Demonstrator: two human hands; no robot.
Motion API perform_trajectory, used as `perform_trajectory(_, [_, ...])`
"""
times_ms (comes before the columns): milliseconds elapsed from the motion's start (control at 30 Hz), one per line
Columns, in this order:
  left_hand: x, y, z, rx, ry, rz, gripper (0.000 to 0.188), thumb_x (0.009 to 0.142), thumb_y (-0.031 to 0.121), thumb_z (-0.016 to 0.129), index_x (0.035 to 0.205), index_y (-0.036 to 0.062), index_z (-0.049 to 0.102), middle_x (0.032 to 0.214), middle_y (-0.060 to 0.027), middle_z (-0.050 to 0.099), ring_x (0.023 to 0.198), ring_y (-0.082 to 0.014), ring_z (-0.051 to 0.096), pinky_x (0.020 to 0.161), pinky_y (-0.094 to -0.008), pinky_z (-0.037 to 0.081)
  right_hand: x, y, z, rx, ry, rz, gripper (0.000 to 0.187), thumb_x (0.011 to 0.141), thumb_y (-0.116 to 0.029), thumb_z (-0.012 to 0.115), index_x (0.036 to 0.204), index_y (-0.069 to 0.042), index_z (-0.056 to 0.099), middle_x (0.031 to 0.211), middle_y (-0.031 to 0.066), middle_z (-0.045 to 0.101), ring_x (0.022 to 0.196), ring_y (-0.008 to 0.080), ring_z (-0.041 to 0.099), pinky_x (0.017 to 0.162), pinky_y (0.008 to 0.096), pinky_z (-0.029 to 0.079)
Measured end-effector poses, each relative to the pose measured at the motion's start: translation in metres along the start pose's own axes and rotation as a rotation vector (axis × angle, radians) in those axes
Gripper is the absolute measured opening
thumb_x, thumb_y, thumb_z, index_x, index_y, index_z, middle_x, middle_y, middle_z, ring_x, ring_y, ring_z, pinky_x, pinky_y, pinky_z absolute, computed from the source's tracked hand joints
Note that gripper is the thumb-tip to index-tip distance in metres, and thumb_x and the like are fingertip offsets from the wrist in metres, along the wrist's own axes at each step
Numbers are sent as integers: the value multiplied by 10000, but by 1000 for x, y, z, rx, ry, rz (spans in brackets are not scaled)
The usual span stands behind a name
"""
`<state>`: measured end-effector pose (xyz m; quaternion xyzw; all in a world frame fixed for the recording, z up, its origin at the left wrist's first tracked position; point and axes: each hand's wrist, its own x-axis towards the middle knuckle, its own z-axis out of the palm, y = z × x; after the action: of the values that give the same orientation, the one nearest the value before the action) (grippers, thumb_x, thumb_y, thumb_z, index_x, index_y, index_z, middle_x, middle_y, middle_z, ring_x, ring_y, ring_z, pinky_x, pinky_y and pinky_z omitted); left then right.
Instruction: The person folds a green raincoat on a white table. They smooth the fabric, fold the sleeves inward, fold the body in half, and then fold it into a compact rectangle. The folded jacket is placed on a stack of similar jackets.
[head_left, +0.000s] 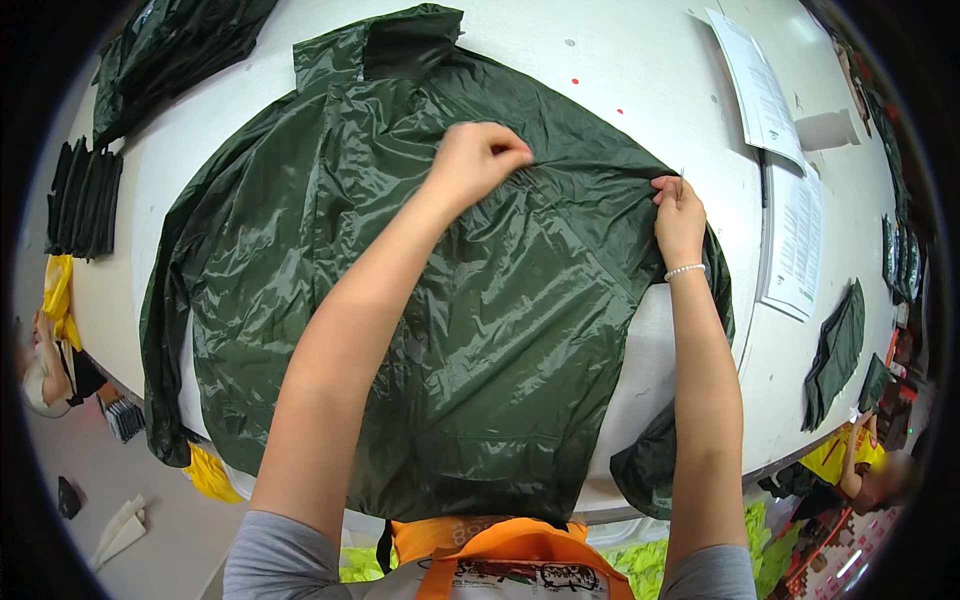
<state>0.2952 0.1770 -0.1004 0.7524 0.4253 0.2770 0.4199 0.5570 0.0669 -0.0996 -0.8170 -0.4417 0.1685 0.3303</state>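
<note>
A shiny dark green jacket point(500, 360) lies spread over the white table, its collar at the far side and its hem close to my body. My right hand point(680, 220) pinches the jacket at the upper part of its right-hand sleeve. A thin, pointed sliver shows at those fingertips, too small to name. Over the upper chest of the jacket is my left hand point(472, 165), slightly blurred, with thumb and fingers closed together. Whatever is between its fingertips, fabric or something finer, cannot be made out. Creases run across the cloth between both hands.
Dark green garments point(185, 60) are heaped at the far left, above a row of folded dark pieces point(85, 200). Printed sheets point(790, 235) and a white cylinder point(830, 130) lie at right, near a folded green piece point(835, 350). Other people point(850, 460) work beyond the table.
</note>
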Motion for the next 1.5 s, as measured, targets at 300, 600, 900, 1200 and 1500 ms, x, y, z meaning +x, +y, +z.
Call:
perform_trajectory(300, [13, -8, -5, -537, 176, -280, 141, 876, 142, 646, 921, 8, 654, 785, -12, 644, 654, -56, 566, 600, -198, 480, -2, -2, -1, -48, 20, -47, 250, 947, -155, 455, 861, -5, 635, 708, 98, 618, 663, 234, 598, 668, 330, 465])
perform_trajectory(600, [10, -13, -10, -798, 226, -238, 159, 878, 164, 652, 940, 17, 650, 833, -35, 657, 709, -74, 581, 670, -203, 472, -24, -71, 13, -137, -173, -315, 331, 885, -245, 587, 1083, 0, 485, 1002, 204, 565, 865, 366, 610, 754, 418, 486])
perform_trajectory(900, [5, -20, -10, -867, 248, -191, 156, 861, 142, 668, 932, 4, 667, 844, -52, 677, 721, -73, 583, 682, -205, 465, -18, -123, 45, -190, -365, -468, 192, 813, -194, 678, 914, -47, 608, 938, 104, 581, 814, 296, 625, 711, 397, 499])
perform_trajectory(1200, [4, -22, -9, -868, 240, -167, 147, 864, 125, 663, 932, -5, 660, 848, -59, 675, 735, -78, 586, 692, -212, 469, -16, -126, 50, -265, -391, -488, 127, 816, -178, 661, 861, -64, 627, 900, 93, 582, 800, 308, 615, 691, 403, 490])
perform_trajectory(1500, [7, -30, -33, -1310, 355, -280, 123, 886, 149, 645, 926, 36, 620, 827, -40, 639, 714, -101, 576, 674, -222, 482, -15, -104, 58, -181, -376, -471, 222, 792, -182, 700, 933, -36, 611, 931, 111, 594, 797, 305, 618, 732, 377, 499])
